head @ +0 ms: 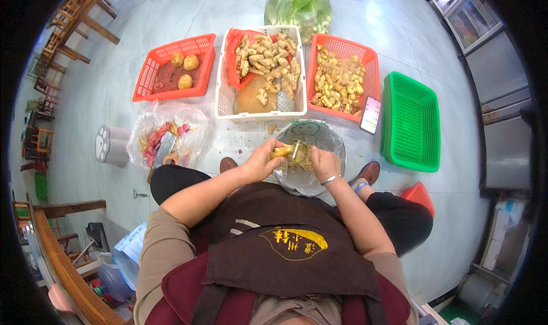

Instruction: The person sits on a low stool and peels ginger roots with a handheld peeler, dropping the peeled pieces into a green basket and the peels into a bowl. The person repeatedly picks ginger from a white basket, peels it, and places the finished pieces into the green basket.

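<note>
In my left hand (262,160) is a piece of ginger root (280,152), partly peeled and yellow. My right hand (326,164) grips a peeler (296,150), whose metal head lies against the ginger's right end; its handle is hidden in my fist. Both hands are above a bin lined with a clear plastic bag (338,143), and ginger peelings (302,164) show inside it. Ahead, a white plastic basket (219,96) holds unpeeled ginger (265,57) on a red bag. To its right, yellowish ginger pieces (338,83) fill a red basket (372,64).
A red basket (145,83) with three potatoes (185,82) stands far left. Nearer are a plastic bag of scraps (195,124), a cleaver (165,148) and a grey stool (115,145). Stacked green baskets (411,124) and a phone (370,115) are right. Bagged leafy greens (299,8) stand behind.
</note>
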`<state>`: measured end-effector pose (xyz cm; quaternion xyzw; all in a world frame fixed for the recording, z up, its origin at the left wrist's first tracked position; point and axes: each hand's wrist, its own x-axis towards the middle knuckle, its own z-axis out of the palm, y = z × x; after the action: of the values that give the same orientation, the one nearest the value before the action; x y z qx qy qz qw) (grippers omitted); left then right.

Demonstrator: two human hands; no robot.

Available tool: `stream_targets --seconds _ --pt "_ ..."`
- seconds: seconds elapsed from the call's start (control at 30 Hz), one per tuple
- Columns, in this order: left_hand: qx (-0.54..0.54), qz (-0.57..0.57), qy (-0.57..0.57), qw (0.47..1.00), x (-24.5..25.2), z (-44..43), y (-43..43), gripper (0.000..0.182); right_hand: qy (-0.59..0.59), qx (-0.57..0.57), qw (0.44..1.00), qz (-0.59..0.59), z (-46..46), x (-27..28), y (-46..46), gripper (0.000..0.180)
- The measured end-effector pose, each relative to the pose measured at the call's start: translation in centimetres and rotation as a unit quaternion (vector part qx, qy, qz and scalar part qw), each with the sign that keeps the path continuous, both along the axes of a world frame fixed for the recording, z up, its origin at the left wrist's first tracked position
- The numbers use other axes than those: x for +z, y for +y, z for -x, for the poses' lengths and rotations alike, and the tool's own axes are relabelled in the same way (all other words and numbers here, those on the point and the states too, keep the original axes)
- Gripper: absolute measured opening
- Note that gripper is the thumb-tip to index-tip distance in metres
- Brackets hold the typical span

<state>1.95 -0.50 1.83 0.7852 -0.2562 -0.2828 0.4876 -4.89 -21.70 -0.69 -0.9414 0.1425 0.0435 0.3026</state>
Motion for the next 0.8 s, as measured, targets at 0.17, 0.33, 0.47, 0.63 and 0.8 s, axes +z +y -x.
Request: stream_targets --seconds 0.17,0.33,0.47,0.63,0.8 --pt "0.110 0.111 0.139 0.978 -0.3 -1.2 0.4 0.030 0.049 -0.048 0.997 0.033 -0.2 -2.9 -3.1 0.058" --pt "0.101 0.155 0.156 0.970 -1.5 -0.7 -0.5 0.033 0.054 -0.124 0.848 -0.513 -1.4 -0.7 0.0 0.046" --pt "0.051 0.174 0.197 0.964 -1.5 0.3 -1.1 0.035 0.058 -0.141 0.767 -0.623 -1.4 -0.4 2.6 0.039" --pt "-0.009 0.080 0.220 0.972 -0.3 0.9 -1.3 0.034 0.085 -0.102 0.755 -0.642 -1.3 -0.4 1.9 0.030" --pt "-0.046 0.073 0.181 0.980 -0.2 0.3 -0.1 0.038 0.137 0.059 0.842 -0.518 -1.3 1.4 1.1 0.024"
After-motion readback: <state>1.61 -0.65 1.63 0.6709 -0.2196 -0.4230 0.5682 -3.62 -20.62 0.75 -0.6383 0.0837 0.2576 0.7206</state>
